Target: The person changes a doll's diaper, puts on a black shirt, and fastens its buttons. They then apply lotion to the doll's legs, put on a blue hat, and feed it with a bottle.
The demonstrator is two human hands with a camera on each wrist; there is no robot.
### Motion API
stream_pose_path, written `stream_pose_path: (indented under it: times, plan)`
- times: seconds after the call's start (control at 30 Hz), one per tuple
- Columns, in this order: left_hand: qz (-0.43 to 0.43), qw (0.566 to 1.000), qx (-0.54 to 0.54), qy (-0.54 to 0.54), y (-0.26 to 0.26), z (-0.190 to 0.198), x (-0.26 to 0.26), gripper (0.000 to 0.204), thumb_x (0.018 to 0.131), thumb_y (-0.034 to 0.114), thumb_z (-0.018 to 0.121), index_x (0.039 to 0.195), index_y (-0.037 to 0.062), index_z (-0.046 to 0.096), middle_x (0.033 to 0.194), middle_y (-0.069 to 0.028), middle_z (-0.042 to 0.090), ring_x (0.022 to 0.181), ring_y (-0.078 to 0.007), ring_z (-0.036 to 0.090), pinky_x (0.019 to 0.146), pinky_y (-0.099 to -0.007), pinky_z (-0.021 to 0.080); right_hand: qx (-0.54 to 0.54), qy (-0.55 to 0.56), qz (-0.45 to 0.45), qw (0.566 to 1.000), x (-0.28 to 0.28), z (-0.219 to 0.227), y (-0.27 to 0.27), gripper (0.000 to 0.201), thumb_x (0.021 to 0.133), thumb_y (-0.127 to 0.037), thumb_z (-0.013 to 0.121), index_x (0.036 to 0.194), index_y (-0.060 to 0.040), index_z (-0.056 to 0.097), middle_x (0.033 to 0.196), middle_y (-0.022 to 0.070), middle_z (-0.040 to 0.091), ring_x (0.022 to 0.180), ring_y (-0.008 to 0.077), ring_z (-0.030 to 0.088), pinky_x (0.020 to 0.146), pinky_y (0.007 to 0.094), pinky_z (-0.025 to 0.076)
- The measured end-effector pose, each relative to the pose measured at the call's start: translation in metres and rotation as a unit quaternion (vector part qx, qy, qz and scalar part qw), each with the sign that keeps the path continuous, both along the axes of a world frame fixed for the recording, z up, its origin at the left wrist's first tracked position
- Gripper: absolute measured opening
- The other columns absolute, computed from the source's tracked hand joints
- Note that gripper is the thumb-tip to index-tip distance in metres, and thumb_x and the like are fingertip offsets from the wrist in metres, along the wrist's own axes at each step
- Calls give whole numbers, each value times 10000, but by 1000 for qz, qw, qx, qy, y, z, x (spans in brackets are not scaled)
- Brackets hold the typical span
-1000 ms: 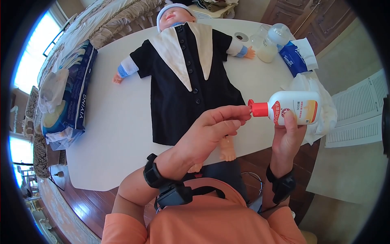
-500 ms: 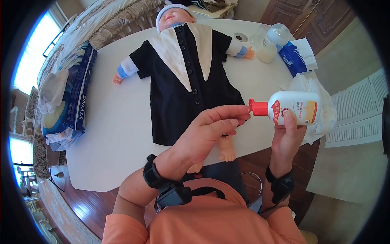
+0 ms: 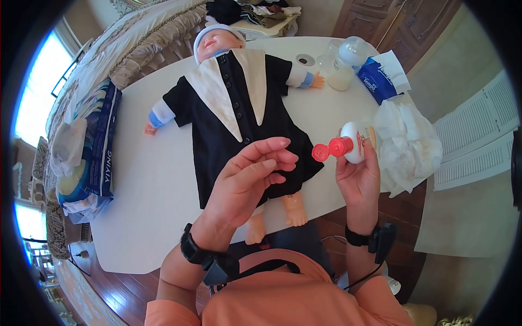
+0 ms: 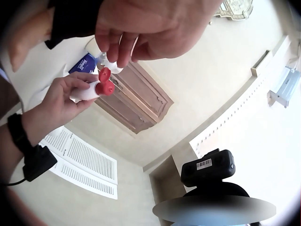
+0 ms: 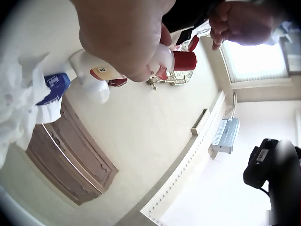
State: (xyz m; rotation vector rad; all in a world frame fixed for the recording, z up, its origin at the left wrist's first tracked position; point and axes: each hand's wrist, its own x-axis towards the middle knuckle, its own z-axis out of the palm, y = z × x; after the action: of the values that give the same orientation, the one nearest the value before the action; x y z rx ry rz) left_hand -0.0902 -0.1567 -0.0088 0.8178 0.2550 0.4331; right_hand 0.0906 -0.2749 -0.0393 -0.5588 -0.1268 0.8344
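Observation:
In the head view my right hand (image 3: 359, 185) grips a small white lotion bottle (image 3: 353, 142) whose red flip cap (image 3: 340, 146) is flipped open. The bottle is tilted, its cap end pointing left and toward me; the left wrist view also shows the raised lid (image 4: 104, 74). My left hand (image 3: 247, 176) hovers left of the cap with loosely bent fingers, a gap between it and the bottle. Beneath the hands a baby doll (image 3: 219, 44) lies on its back, wearing a black dress (image 3: 217, 157) with a long cream collar; its bare feet (image 3: 295, 211) stick out at the hem.
On the white table (image 3: 141, 217) a blue YIYING pack (image 3: 103, 157) stands at the left edge. Crumpled white cloth or paper (image 3: 408, 144) lies right of the bottle. Behind are a blue Tempo tissue pack (image 3: 375, 81), a baby bottle (image 3: 340, 76) and a small roll (image 3: 305, 60).
My left hand has drawn back left, away from the bottle's cap. The right hand has turned the lotion bottle so its cap faces more toward me. The head view has shifted slightly.

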Motion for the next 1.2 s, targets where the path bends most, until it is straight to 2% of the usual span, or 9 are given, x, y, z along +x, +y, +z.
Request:
stream_pose_path:
  times: [0.33, 0.6, 0.7, 0.87, 0.93, 0.97, 1.03, 1.13, 1.2]
  plan:
    - [-45, 998, -14, -47, -19, 17, 16, 555, 877, 168, 427, 1353, 51, 169, 1315, -185, 339, 1210, -261, 352, 974, -337, 289, 51, 194, 71, 977, -2, -17, 11, 288, 845, -222, 539, 1081, -63, 498, 1033, 96, 564, 900, 215, 586, 640, 241, 551]
    - [-82, 980, 175, -42, -20, 24, 43, 592, 895, 200, 416, 1374, 70, 93, 1376, -169, 239, 1286, -239, 212, 1028, -344, 158, 95, 241, 35, 965, 5, -31, 18, 294, 839, -215, 546, 1088, -64, 499, 1024, 96, 565, 894, 228, 584, 628, 237, 551]
    - [-93, 947, 307, 1, -23, 28, 54, 590, 901, 192, 415, 1374, 68, 85, 1375, -165, 241, 1291, -230, 198, 1030, -335, 151, 75, 248, 37, 965, 3, -35, 21, 281, 842, -200, 539, 1085, -63, 502, 1026, 96, 564, 896, 238, 584, 625, 232, 549]
    - [-75, 932, 356, -7, -16, 19, 64, 598, 901, 181, 430, 1372, 54, 83, 1365, -170, 255, 1285, -220, 215, 1025, -324, 171, 51, 255, -4, 965, 9, -34, 26, 259, 854, -192, 514, 1077, -62, 507, 1039, 100, 556, 875, 243, 588, 625, 219, 546]
    - [-61, 839, 540, 32, -14, 21, 70, 610, 894, 183, 441, 1365, 30, 85, 1327, -177, 315, 1246, -247, 298, 1012, -330, 215, 70, 251, 14, 965, 9, -40, 26, 257, 858, -202, 505, 1074, -62, 510, 1037, 96, 556, 877, 234, 585, 627, 216, 541]
    - [-62, 838, 542, 32, -13, 20, 72, 610, 894, 183, 441, 1365, 30, 85, 1327, -177, 315, 1246, -247, 298, 1012, -330, 215, 86, 246, 36, 965, 9, -42, 27, 256, 863, -212, 497, 1070, -62, 514, 1035, 92, 557, 879, 226, 582, 628, 214, 536]
    - [-24, 723, 689, 36, -11, 14, 80, 619, 885, 207, 451, 1355, 7, 101, 1258, -182, 385, 1172, -298, 379, 982, -346, 272, 89, 251, 28, 963, 10, -41, 27, 253, 867, -215, 488, 1068, -63, 516, 1032, 87, 558, 890, 217, 576, 633, 213, 528]
    - [-1, 654, 756, 37, -12, 15, 89, 637, 872, 247, 466, 1344, -7, 123, 1204, -185, 420, 1102, -341, 417, 948, -365, 313, 90, 257, 13, 962, 14, -44, 27, 247, 871, -215, 478, 1065, -68, 521, 1031, 74, 559, 912, 197, 563, 640, 210, 512]
    - [-8, 647, 762, 36, -14, 17, 97, 642, 867, 266, 473, 1337, -16, 139, 1197, -191, 424, 1100, -345, 416, 942, -369, 319, 89, 255, 11, 963, 17, -43, 27, 244, 871, -212, 475, 1065, -72, 522, 1033, 67, 559, 925, 187, 556, 642, 207, 504]
